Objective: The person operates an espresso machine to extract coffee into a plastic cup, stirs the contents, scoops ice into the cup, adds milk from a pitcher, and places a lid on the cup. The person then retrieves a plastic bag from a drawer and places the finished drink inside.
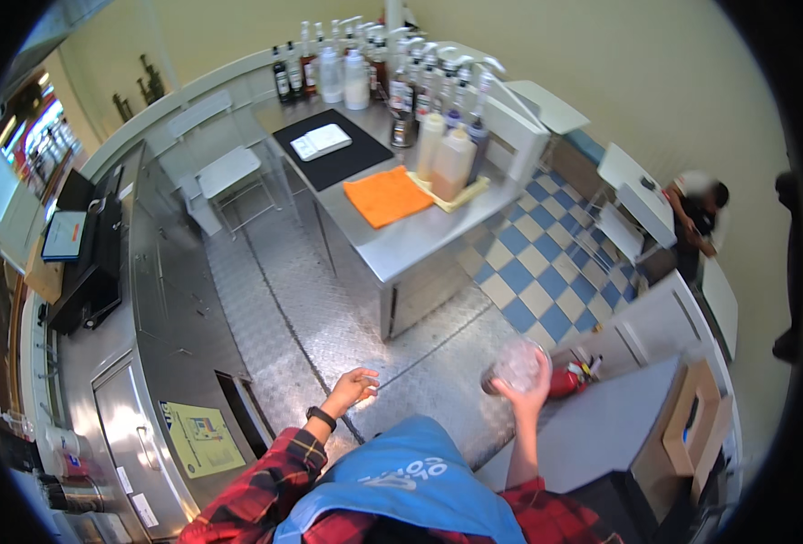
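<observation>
My right hand holds a clear rounded cup by its side, out over the metal floor. Its contents look pale, perhaps ice, but blur hides the detail. My left hand hangs bare in front of me, fingers loosely bent and holding nothing. A dark band circles that wrist. Between my arms spreads a blue apron with white lettering. Ahead stands a stainless steel table, with an orange cloth and squeeze bottles in a shallow tray near its closer end.
Pump-topped syrup bottles crowd the table's back edge. A white device rests on a black mat. On my right are a red fire extinguisher and a cardboard box. A person sits beyond the low partition.
</observation>
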`<state>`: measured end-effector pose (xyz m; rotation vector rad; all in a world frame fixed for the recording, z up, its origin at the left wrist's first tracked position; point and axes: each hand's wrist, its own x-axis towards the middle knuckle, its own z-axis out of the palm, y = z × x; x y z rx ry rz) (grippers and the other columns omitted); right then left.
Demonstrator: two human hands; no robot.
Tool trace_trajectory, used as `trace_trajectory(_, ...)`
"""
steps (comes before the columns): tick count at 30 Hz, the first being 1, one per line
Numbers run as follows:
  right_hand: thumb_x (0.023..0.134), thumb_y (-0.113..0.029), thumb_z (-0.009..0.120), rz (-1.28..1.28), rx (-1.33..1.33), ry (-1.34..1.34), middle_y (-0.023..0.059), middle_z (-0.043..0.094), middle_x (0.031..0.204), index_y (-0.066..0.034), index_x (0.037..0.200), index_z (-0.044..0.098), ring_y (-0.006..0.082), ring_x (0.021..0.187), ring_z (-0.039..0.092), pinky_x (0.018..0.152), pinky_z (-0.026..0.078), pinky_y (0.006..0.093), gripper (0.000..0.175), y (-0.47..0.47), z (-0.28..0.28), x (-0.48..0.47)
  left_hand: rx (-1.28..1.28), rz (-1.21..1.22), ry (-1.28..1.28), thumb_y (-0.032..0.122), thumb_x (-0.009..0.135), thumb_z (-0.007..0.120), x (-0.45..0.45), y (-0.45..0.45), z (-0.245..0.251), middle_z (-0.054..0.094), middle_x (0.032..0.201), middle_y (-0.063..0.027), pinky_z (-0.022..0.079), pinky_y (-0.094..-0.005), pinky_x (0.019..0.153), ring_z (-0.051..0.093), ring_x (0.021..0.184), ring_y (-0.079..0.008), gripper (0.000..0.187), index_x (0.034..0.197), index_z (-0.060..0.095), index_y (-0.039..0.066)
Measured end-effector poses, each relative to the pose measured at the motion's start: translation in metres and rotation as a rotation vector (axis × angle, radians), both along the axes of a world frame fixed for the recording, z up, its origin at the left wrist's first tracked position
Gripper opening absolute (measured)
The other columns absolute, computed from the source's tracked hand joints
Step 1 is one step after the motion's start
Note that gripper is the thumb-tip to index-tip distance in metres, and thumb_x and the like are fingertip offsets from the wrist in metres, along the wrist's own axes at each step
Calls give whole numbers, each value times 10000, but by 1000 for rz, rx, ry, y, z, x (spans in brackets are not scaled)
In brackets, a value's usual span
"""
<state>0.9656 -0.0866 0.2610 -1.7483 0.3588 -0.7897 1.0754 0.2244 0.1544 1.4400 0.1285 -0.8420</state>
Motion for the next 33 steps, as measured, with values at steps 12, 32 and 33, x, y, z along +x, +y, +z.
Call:
trace_trajectory(12,408,-243,890,369,60,-212,112,604,1027,-16,1079,520,192,938,577,838,454,311,799,162,1,596,181,230,67,92,853,455,192,124,-19,625,881,-79,450,-218,563,631,692,-138,253,1080,544,23)
trace_trajectory(32,689,-92,746,-23,151,83,67,549,1052,-17,1105,501,154,932,547,847,442,291,488,250,-74,727,830,-645,-1338,137,746,557,678,121,36,608,791,-51,412,-414,683,579,780,-228,698,1371,284,287)
trace_trajectory(33,751,-76,691,-4,266,40,43,581,962,-15,968,550,114,851,555,778,459,251,266,270,-84,696,815,-671,-1361,136,742,559,683,123,33,608,790,-44,408,-415,680,577,773,-231,695,1369,294,278)
